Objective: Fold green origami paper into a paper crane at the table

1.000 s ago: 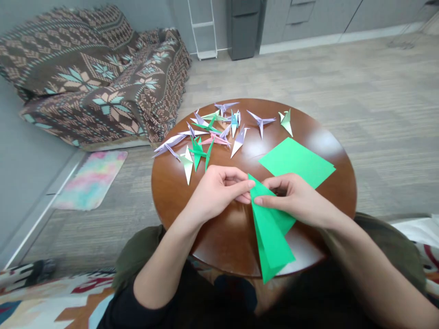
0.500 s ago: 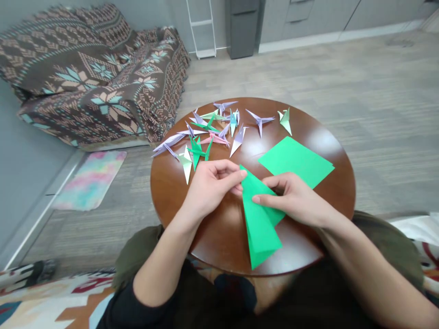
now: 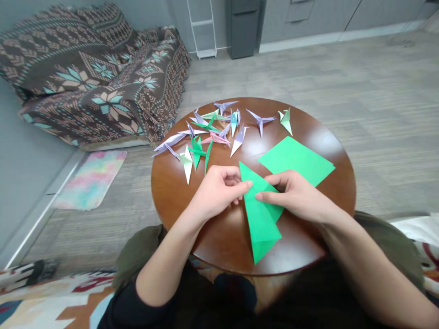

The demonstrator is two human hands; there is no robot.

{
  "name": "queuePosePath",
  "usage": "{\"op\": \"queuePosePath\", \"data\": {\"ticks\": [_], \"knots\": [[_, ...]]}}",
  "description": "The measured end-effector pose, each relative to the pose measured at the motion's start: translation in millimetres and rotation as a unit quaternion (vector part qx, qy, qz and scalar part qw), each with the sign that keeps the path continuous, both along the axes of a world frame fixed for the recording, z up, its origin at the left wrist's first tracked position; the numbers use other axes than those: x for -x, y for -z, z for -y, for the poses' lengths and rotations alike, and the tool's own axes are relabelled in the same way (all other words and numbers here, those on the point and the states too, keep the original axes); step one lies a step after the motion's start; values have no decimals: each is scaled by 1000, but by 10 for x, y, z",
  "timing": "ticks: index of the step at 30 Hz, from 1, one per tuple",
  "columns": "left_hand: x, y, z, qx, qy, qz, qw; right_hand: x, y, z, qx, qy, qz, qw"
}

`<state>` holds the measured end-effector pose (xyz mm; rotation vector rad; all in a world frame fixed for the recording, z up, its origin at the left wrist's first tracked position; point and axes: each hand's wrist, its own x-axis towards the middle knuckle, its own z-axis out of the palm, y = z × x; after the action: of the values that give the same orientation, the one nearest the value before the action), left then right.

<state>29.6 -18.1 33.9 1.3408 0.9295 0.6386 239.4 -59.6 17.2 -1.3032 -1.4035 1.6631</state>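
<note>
- Head view: both hands meet over the near middle of a round brown counter (image 3: 171, 192), and between them lies a folded green paper (image 3: 262, 219), a long triangle whose sharp tip points back toward the person, close to the counter's near rim.
- The left hand (image 3: 216, 192) is curled, its thumb and fingertips closed on the paper's upper left edge.
- The right hand (image 3: 297, 194) lies on the paper's right side, thumb stretched across the top layer and fingers bent over the upper right edge, pinching it.
- The paper's upper point shows between the two hands; its lower half lies flat on the wood.
- Just beyond the right hand lies a flat green sheet (image 3: 297, 160), square and unfolded, touching or nearly touching the fingers; I cannot tell which.
- Further back, on the far left part of the counter, a scatter of folded paper cranes (image 3: 209, 132) in lilac, green, pink and teal lies well apart from the hands; one pale green crane (image 3: 286, 121) sits alone to the right of them.
- On the floor to the left are a sofa under a patterned brown blanket (image 3: 96, 77) and a small pastel mat (image 3: 91, 178).
</note>
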Motion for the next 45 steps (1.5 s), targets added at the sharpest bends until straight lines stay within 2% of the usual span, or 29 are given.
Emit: {"op": "queuePosePath", "data": {"ticks": [4,10,15,20,26,32,34,36,38,40,43,45], "knots": [[-41,-3,32,28,22,-5,999,11,5,8,-12,2,5,1000],[-53,16,36,36,-16,27,999,12,-18,21,-7,-8,20,1000],[-73,39,62,51,6,30,998,22,-28,28,-17,-8,17,1000],[-49,46,47,30,14,6,999,25,-37,42,-18,-30,28,999],[73,-64,-39,-3,10,-43,999,-10,-56,71,-8,-84,41,996],[317,-185,-181,-39,-21,-93,995,-69,-90,79,-3,-111,80,991],[425,-206,-243,-67,-53,-96,992,-80,-100,79,12,-127,76,989],[510,-208,-285,-102,-105,-73,987,-82,-105,76,28,-133,64,989],[539,-191,-286,-101,-113,-32,988,-79,-107,68,34,-125,51,990],[497,-165,-240,-69,-61,-1,996,-76,-113,58,25,-114,45,992],[354,-136,-124,-8,72,-12,997,-86,-146,51,-6,-99,56,994],[259,-124,-56,11,112,-25,993,-102,-186,56,-47,-65,90,993]]}}
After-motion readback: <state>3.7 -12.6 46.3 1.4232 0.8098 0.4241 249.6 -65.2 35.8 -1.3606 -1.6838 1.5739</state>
